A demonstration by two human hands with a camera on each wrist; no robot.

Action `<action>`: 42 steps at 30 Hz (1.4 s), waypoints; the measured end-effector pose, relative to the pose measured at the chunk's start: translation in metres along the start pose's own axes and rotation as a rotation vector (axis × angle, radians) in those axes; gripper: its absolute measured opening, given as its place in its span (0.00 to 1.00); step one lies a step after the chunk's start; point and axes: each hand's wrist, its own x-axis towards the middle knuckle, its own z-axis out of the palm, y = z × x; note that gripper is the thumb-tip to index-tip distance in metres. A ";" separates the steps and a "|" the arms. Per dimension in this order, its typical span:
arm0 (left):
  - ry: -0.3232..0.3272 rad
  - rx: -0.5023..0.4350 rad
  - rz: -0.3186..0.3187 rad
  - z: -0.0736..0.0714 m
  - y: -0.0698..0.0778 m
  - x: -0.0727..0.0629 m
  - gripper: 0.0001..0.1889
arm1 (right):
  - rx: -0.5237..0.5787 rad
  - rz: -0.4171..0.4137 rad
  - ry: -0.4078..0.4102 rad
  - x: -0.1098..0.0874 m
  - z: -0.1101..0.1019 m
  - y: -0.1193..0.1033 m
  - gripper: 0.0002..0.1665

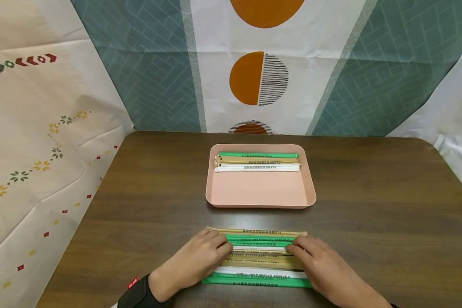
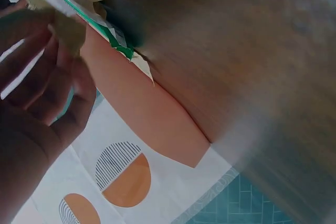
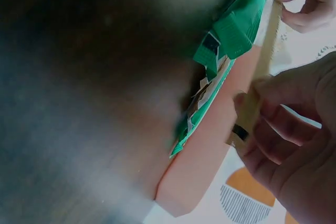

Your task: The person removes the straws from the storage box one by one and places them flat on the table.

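Between my two hands is a tan paper-wrapped straw (image 3: 269, 51), raised off the table in the right wrist view. My left hand (image 1: 204, 259) pinches one end, and that tan wrapper (image 2: 69, 31) shows at its fingertips in the left wrist view. Thumb and fingers of my right hand (image 1: 325, 267) pinch the other end. Under and around the hands lies a row of wrapped straws in green (image 1: 256, 282), white (image 1: 262, 272) and tan (image 1: 262, 232), side by side on the table. Fingers cover parts of their ends.
Beyond the row, a pink tray (image 1: 259, 192) stands on the brown wooden table (image 1: 158, 184). Green, tan and white wrapped straws (image 1: 258, 168) lie along the tray's far side. Patterned cloth (image 1: 158, 85) hangs behind the table, with white cloth (image 1: 54, 141) at the left.
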 end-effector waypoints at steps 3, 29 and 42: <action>-0.037 0.022 0.009 0.001 0.001 -0.001 0.06 | -0.029 -0.005 -0.032 -0.001 0.001 -0.001 0.22; -0.059 0.117 -0.006 -0.016 -0.009 0.016 0.07 | -0.073 -0.004 -0.153 0.011 -0.019 0.007 0.14; -0.061 0.050 -0.081 -0.051 -0.062 0.062 0.04 | -0.225 -0.010 -0.117 0.055 -0.044 0.054 0.23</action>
